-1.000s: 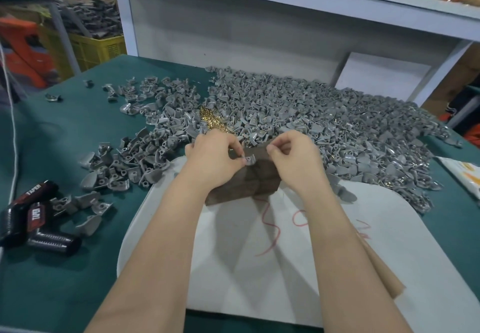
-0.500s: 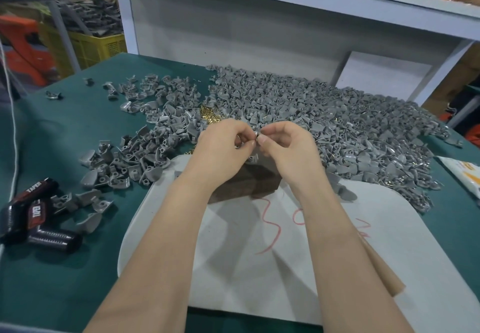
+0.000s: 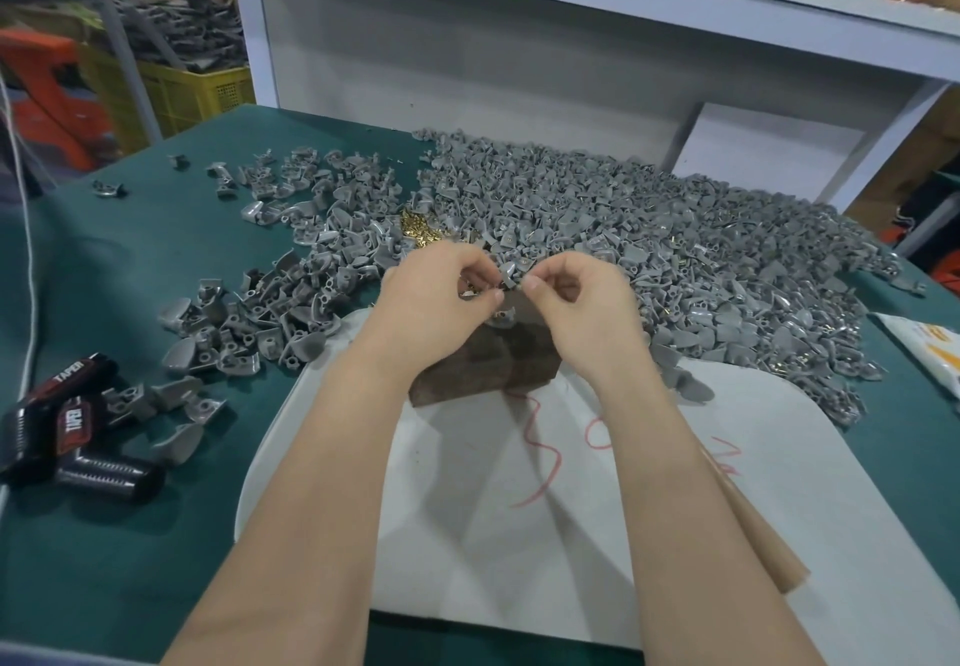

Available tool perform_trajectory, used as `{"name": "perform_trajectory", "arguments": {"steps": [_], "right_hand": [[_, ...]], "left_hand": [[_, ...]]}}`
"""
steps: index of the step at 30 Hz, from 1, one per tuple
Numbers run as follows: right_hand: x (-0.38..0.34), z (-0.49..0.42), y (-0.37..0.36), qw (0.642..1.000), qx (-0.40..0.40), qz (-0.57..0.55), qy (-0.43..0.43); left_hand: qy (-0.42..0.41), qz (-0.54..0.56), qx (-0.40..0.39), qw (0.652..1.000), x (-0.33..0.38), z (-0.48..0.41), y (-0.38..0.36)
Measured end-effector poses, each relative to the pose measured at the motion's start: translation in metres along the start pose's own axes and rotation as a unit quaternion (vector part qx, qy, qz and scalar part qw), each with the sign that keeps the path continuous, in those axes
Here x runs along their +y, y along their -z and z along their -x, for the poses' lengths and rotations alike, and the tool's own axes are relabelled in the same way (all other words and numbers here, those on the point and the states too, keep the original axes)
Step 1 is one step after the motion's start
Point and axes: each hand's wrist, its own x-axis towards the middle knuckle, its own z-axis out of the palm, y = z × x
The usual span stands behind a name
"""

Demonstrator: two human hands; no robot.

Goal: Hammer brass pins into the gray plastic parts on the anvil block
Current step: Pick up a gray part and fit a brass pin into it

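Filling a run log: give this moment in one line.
left hand: pinches part | right hand: pinching at part | block: below hands | hammer: idle

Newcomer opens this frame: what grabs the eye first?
The huge heap of gray plastic parts covers the far and right side of the green table. Dead centre, the left hand and right hand meet at a small gray part above the dark anvil block. A little heap of brass pins glints just behind the left hand.

Black TAPER tool — left, yellow crate, scribbled white sheet
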Motion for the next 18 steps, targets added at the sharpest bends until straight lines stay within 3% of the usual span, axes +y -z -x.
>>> {"name": "perform_trajectory", "arguments": {"steps": [4,18], "right_hand": [[0.0020,0.0039,-0.0063,0.993,-0.049,0.101,0.029],[-0.0044,0.0062,-0.0090,0.967,-0.076,0.231,0.079]], "left_hand": [[0.024,-0.014,-0.066,0.997,-0.0051,0.0011,-0.0027],[0.026,-0.031,-0.057,0.998,-0.0085,-0.0015,-0.0091]]}}
